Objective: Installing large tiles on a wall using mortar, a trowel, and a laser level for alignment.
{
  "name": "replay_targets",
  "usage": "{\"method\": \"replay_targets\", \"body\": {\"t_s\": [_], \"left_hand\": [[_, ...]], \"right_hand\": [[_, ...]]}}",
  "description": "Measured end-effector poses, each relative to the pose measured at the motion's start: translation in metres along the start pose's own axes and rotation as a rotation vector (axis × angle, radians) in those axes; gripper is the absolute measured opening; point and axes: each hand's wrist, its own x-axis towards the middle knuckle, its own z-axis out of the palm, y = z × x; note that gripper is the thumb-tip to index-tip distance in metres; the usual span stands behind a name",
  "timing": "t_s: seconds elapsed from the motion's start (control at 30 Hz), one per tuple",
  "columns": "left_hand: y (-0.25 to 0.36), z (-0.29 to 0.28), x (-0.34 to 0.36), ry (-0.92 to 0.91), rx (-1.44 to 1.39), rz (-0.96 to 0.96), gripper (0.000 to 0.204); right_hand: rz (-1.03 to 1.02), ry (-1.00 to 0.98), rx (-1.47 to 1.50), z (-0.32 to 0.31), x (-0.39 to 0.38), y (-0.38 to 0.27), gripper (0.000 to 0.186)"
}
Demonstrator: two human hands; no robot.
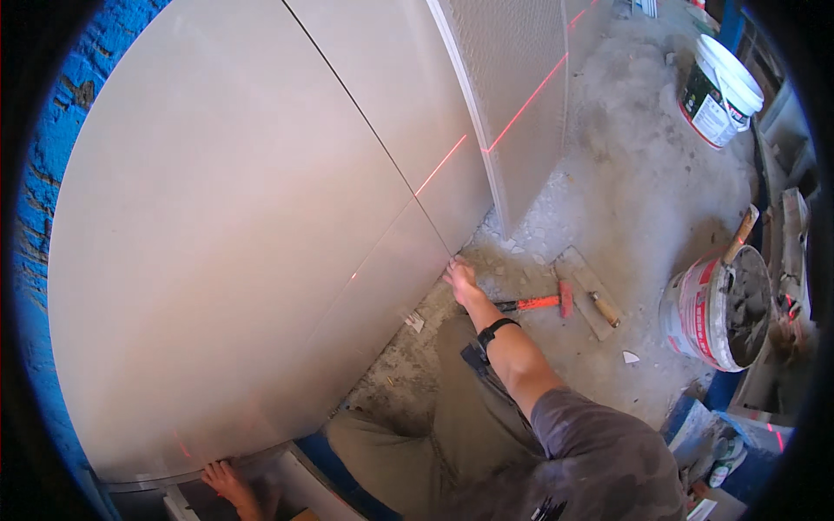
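From the head camera, the right hand presses flat, fingers spread, on the lower right corner of the big wall tile; the left hand cups its bottom edge. A hammer lies just beyond the right hand.

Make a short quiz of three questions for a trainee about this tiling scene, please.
1. True or false: the right hand touches the lower corner of the big tile on the wall.
2. Which tool lies on the floor just beyond the right hand? A) the hammer B) a saw C) a drill
3. Fill in: the left hand is at the tile's ____ edge.

Key:
1. True: its fingers rest on the corner, near the joint.
2. A: red handle, next to the trowel.
3. Bottom: the fingers sit under the tile, by the red laser line mark.
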Motion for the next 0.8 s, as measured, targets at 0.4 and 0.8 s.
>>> {"method": "replay_targets", "body": {"t_s": [0.4, 0.8], "left_hand": [[0.012, -0.009, 0.015, 0.023, -0.061, 0.001, 0.021], [0.004, 0.005, 0.007, -0.050, -0.011, 0.000, 0.023]], "right_hand": [[-0.215, 0.020, -0.506, -0.010, 0.018, 0.006, 0.064], [-0.445, 0.022, -0.745, 0.059, -0.082, -0.072, 0.076]]}}
